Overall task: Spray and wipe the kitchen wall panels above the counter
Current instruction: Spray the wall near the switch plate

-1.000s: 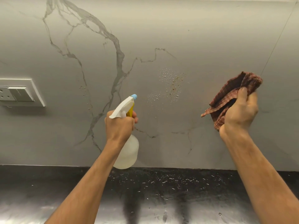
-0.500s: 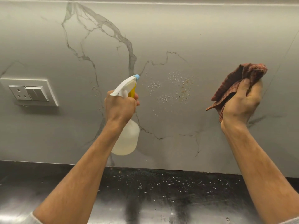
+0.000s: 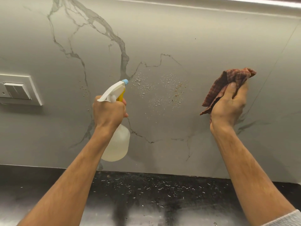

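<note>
A grey marble-veined wall panel (image 3: pixel 179 38) fills the view above a black counter (image 3: pixel 154 190). My left hand (image 3: pixel 109 113) grips a clear spray bottle (image 3: pixel 117 144) with a white head, yellow trigger and blue nozzle aimed at the wall. Patches of spray droplets (image 3: pixel 161 90) with some brown specks sit on the panel just right of the nozzle. My right hand (image 3: pixel 228 106) is held up to the right of the wet patch, closed on a crumpled reddish-brown checked cloth (image 3: pixel 228 84). Whether the cloth touches the wall I cannot tell.
A white switch and socket plate (image 3: pixel 19 90) is mounted on the wall at the far left. A thin panel seam (image 3: pixel 280 51) runs diagonally at the right. The counter carries scattered droplets and glare. A bright ledge (image 3: pixel 260 2) edges the top right.
A new patch of droplets has appeared on the wall left of the earlier ones. The spray bottle has risen closer to the wall. The cloth hand stays in about the same place.
</note>
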The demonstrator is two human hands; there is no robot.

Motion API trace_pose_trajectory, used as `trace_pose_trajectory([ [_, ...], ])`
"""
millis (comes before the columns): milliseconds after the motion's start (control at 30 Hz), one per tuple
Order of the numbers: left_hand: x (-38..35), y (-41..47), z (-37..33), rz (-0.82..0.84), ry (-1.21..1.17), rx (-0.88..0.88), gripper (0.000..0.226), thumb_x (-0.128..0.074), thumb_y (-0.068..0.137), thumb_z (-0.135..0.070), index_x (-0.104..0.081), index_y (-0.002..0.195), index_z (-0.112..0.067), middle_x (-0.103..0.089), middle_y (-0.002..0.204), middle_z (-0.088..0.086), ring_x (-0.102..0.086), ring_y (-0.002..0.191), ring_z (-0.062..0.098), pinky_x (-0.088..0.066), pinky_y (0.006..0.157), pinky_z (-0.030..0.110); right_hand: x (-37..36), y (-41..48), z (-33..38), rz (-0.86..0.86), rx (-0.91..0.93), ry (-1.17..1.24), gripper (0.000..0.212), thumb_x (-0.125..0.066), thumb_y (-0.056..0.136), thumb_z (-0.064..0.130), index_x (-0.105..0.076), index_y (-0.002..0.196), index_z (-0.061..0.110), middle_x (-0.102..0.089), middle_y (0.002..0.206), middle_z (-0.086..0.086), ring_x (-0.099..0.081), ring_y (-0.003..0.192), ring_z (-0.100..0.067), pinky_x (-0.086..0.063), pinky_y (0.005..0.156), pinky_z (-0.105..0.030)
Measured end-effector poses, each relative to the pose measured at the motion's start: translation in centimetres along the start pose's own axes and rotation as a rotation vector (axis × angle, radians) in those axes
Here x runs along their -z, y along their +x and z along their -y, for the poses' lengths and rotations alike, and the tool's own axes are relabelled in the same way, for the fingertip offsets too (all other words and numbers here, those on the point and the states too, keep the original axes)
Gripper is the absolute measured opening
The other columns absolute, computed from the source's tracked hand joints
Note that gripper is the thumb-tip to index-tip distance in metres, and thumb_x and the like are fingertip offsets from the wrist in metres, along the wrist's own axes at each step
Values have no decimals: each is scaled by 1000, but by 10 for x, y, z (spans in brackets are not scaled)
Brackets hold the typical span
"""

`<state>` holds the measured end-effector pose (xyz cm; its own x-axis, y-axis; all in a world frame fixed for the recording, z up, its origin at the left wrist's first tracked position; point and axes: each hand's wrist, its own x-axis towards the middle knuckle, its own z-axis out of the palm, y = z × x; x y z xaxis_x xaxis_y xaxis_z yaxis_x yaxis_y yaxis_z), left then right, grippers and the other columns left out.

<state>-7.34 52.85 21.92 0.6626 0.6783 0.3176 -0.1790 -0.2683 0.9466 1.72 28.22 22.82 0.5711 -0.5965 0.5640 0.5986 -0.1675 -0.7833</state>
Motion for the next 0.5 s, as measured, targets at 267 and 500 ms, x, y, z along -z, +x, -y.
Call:
trace_pose_trajectory([
  [267, 1, 6, 10, -59, -16, 56, 23, -48, 51, 6, -64, 63, -6, -61, 57, 3, -58, 40, 9, -58, 54, 35, -7, 2, -4, 52, -16, -151, 55, -33, 109, 33, -19, 160, 17, -23, 166, -5, -20, 153, -20, -23, 123, -37],
  [500, 27, 18, 4, -167, -57, 51, 26, -48, 54, 4, -67, 70, -5, -59, 56, 4, -62, 43, 15, -55, 52, 30, -6, 8, -16, 88, 11, -220, 55, -32, 110, 33, -17, 160, 17, -26, 165, -6, -8, 155, -18, -15, 124, -28],
])
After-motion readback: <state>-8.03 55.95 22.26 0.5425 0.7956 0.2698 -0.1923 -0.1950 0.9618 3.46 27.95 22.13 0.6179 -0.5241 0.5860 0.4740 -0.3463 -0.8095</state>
